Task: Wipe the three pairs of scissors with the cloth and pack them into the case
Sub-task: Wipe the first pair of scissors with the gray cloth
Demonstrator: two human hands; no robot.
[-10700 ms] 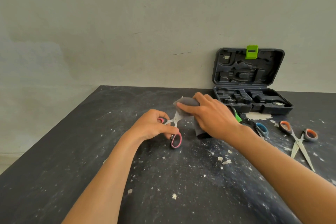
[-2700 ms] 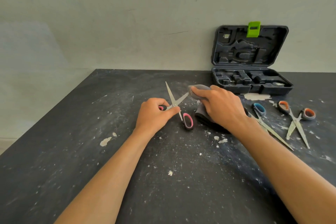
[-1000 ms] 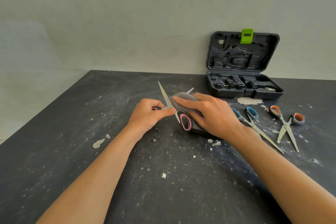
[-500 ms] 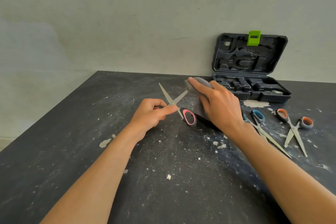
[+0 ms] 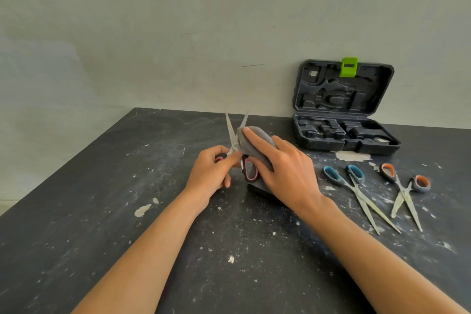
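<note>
Dark, paint-flecked surface [image 5: 229, 250] against pale wall, case [image 5: 344, 132] open at back right w/ lid propped up, green latch [image 5: 348, 67] on top. Left hand [image 5: 210, 176]: grip closed round one handle of pink-handled scissors [image 5: 251, 171], held blades-up & splayed in a V. Right hand [image 5: 285, 173]: grip curled on grey cloth [image 5: 251, 145], pressing it over right blade near pivot. Blue-handled scissors [image 5: 356, 191] & orange-handled scissors [image 5: 405, 191] lying flat on surface just right of the right hand, in front of case, neither packed; can't tell if wiped. Judged step: wiping 1st pair, so task early. To do well: keep handle pinned firm w/ left, pinch blade flat through cloth, stroke from pivot out to tip, away from edge, not across it; do both faces, then 2nd blade. Keep fingertips behind cloth, not on bare edge. Risk: blades open, tips pointing up near fingers, so a slip could nick. Close blades before moving to case; moulded slots look shaped for other tools, so fit is uncertain.
</note>
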